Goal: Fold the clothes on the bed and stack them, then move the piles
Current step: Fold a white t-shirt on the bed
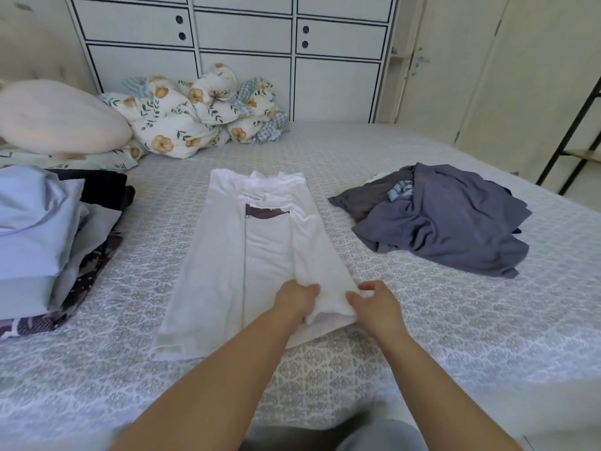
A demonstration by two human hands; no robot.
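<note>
A white T-shirt (234, 255) with a dark print lies lengthwise on the middle of the bed, both sides folded inward. My left hand (294, 299) pinches the near hem of its right-hand flap. My right hand (375, 305) grips the same hem at the shirt's near right corner. A heap of unfolded grey-blue clothes (445, 222) lies to the right. A stack of folded clothes (42, 242), light blue on top, sits at the left edge.
The patterned grey bedsheet (422, 336) covers the bed. A floral quilt (195, 112) and a pink pillow (55, 118) are bunched at the far left. White cabinets (244, 43) stand behind the bed. A dark metal rack (575, 125) is at the far right.
</note>
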